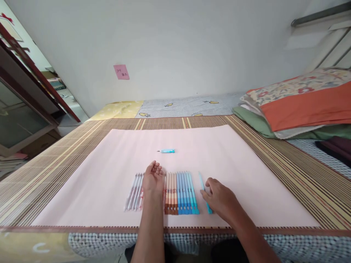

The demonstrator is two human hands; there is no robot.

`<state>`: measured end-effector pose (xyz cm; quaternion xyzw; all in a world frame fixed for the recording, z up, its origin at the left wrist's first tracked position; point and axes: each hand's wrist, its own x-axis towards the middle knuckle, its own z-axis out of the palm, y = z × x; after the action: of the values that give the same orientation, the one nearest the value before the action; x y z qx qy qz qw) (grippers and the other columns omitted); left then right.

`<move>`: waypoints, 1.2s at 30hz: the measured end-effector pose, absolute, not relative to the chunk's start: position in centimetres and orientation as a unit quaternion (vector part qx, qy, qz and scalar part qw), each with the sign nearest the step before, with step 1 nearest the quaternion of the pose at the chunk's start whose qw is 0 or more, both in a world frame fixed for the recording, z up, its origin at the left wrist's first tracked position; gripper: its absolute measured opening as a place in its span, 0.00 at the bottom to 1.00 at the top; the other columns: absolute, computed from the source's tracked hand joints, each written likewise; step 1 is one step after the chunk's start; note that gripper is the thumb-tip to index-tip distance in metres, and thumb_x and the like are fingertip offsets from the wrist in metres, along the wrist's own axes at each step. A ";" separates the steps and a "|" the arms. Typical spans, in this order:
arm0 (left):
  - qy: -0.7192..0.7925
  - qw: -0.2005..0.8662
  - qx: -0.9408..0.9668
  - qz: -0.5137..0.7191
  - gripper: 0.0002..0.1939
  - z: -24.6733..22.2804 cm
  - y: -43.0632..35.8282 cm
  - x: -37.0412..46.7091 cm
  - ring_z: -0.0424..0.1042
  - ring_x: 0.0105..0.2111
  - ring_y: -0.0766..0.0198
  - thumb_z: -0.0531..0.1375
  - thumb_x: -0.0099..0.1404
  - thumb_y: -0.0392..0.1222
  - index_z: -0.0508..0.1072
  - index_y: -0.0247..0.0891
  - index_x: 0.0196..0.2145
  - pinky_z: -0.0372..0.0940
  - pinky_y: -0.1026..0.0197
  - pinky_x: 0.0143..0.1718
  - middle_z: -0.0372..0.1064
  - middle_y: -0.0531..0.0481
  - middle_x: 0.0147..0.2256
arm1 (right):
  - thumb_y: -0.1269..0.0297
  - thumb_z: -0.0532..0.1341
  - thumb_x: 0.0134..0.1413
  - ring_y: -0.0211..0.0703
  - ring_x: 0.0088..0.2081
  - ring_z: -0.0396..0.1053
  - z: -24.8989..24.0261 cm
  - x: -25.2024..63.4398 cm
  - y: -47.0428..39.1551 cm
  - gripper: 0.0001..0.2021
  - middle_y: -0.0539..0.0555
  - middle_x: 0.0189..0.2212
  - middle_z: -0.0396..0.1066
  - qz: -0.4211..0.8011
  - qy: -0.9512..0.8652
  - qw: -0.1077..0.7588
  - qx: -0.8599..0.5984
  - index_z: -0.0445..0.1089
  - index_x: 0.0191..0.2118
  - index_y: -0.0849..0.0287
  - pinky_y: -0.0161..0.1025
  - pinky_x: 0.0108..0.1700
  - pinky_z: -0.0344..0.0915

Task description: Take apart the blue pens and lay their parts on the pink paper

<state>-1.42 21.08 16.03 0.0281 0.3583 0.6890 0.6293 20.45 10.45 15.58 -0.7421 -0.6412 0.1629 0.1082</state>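
Several pens lie side by side on a pale pink sheet: whitish ones at the left, orange-and-brown ones in the middle and blue ones at the right. My left hand is palm up over the row, fingers loosely curled and apart, holding nothing; it covers part of the row. Just right of the row lies a separate light blue pen. My right hand is beside it, thumb and fingers apart around its middle. Farther back, a small blue pen lies crosswise.
The sheet rests on a striped mat. Folded bedding with an orange edge is piled at the back right. A pink note sticks to the wall behind. A dark cabinet stands at the left.
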 end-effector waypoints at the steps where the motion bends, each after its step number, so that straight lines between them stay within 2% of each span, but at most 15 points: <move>1: 0.360 0.630 0.027 0.688 0.03 16.0 21.1 -1.4 0.68 0.22 0.71 0.60 0.60 0.31 0.74 0.31 0.32 0.60 0.70 0.22 0.70 0.50 0.24 | 0.66 0.57 0.58 0.42 0.31 0.64 15.5 20.5 10.5 0.02 0.55 0.35 0.71 0.158 -0.644 0.105 -0.741 0.63 0.36 0.57 0.38 0.31 0.48; 6: 0.373 0.633 0.031 0.678 0.02 16.2 21.0 -1.2 0.68 0.21 0.71 0.61 0.58 0.31 0.74 0.32 0.31 0.59 0.70 0.22 0.70 0.51 0.24 | 0.71 0.56 0.54 0.42 0.29 0.63 15.1 21.4 10.7 0.05 0.54 0.29 0.69 0.137 -0.626 0.107 -0.760 0.61 0.30 0.56 0.39 0.30 0.46; 9: 0.363 0.652 0.071 0.661 0.03 16.2 20.8 -0.8 0.68 0.22 0.72 0.64 0.57 0.33 0.75 0.31 0.31 0.59 0.70 0.23 0.71 0.51 0.25 | 0.67 0.56 0.55 0.41 0.26 0.62 15.3 22.5 10.9 0.05 0.50 0.24 0.66 0.192 -0.598 0.217 -0.748 0.60 0.29 0.55 0.39 0.30 0.51; 11: 0.362 0.669 0.133 0.635 0.08 16.3 20.6 -0.2 0.68 0.22 0.72 0.67 0.55 0.37 0.76 0.31 0.33 0.58 0.71 0.22 0.71 0.50 0.26 | 0.61 0.56 0.57 0.42 0.26 0.64 15.8 22.8 11.3 0.07 0.48 0.22 0.66 0.285 -0.594 0.322 -0.680 0.62 0.30 0.55 0.39 0.31 0.57; 13: 0.371 0.678 0.215 0.597 0.14 16.4 20.2 0.4 0.69 0.24 0.71 0.70 0.53 0.42 0.77 0.31 0.36 0.56 0.71 0.21 0.72 0.49 0.28 | 0.55 0.57 0.58 0.41 0.26 0.65 16.7 22.6 11.9 0.10 0.48 0.22 0.67 0.368 -0.587 0.390 -0.607 0.66 0.32 0.56 0.39 0.31 0.60; 16: 0.380 0.675 0.321 0.545 0.21 16.7 19.6 1.2 0.70 0.26 0.69 0.72 0.53 0.51 0.78 0.33 0.39 0.55 0.70 0.22 0.72 0.49 0.29 | 0.52 0.61 0.56 0.40 0.26 0.65 18.6 21.8 13.6 0.13 0.49 0.24 0.70 0.409 -0.593 0.409 -0.560 0.72 0.35 0.58 0.38 0.30 0.61; 18: 0.374 0.674 0.371 0.518 0.22 16.9 19.3 1.3 0.69 0.25 0.69 0.72 0.54 0.54 0.79 0.33 0.39 0.55 0.69 0.22 0.71 0.50 0.27 | 0.53 0.64 0.53 0.41 0.29 0.67 20.0 21.4 15.1 0.13 0.52 0.28 0.74 0.410 -0.616 0.403 -0.539 0.76 0.35 0.59 0.38 0.32 0.62; 20: 0.358 0.681 0.401 0.497 0.21 17.1 19.2 1.0 0.67 0.22 0.71 0.72 0.54 0.53 0.79 0.32 0.37 0.55 0.69 0.21 0.70 0.51 0.24 | 0.54 0.67 0.49 0.43 0.33 0.69 21.1 21.2 16.5 0.12 0.53 0.31 0.76 0.407 -0.634 0.399 -0.523 0.78 0.34 0.58 0.39 0.34 0.63; 22: 0.340 0.690 0.399 0.499 0.19 17.2 19.2 0.6 0.66 0.20 0.71 0.73 0.54 0.50 0.79 0.32 0.36 0.55 0.69 0.21 0.70 0.51 0.23 | 0.55 0.69 0.46 0.42 0.31 0.68 21.5 21.2 17.7 0.12 0.52 0.29 0.75 0.415 -0.619 0.418 -0.520 0.78 0.33 0.59 0.39 0.33 0.63; 25: 0.318 0.696 0.355 0.537 0.21 17.2 19.4 0.2 0.70 0.22 0.70 0.75 0.50 0.46 0.78 0.32 0.38 0.62 0.69 0.24 0.74 0.48 0.25 | 0.52 0.72 0.44 0.38 0.25 0.64 20.9 20.8 18.9 0.16 0.49 0.23 0.69 0.457 -0.518 0.520 -0.501 0.78 0.36 0.59 0.37 0.29 0.62; 28: 0.312 0.690 0.328 0.565 0.22 17.1 19.6 0.3 0.74 0.26 0.67 0.76 0.48 0.42 0.78 0.32 0.39 0.68 0.67 0.30 0.77 0.46 0.28 | 0.51 0.74 0.43 0.38 0.27 0.66 19.4 19.6 19.2 0.20 0.49 0.24 0.69 0.523 -0.404 0.607 -0.442 0.79 0.40 0.59 0.38 0.31 0.66; 32: 0.322 0.672 0.335 0.576 0.20 16.9 19.4 1.0 0.77 0.29 0.65 0.76 0.48 0.42 0.78 0.33 0.37 0.71 0.64 0.35 0.78 0.46 0.29 | 0.51 0.76 0.40 0.40 0.30 0.69 18.1 17.5 18.9 0.20 0.52 0.26 0.73 0.589 -0.356 0.597 -0.412 0.80 0.38 0.60 0.38 0.34 0.69; 36: 0.338 0.640 0.366 0.585 0.18 16.9 19.1 1.7 0.77 0.30 0.65 0.75 0.49 0.41 0.78 0.34 0.36 0.71 0.63 0.37 0.79 0.46 0.31 | 0.51 0.75 0.43 0.38 0.30 0.68 18.1 16.6 18.5 0.19 0.51 0.27 0.72 0.579 -0.347 0.610 -0.414 0.80 0.37 0.59 0.37 0.34 0.67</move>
<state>1.72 19.14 16.85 0.3662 0.3379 0.5845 0.6403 16.58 18.47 18.14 -0.4140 -0.3468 0.5794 0.6105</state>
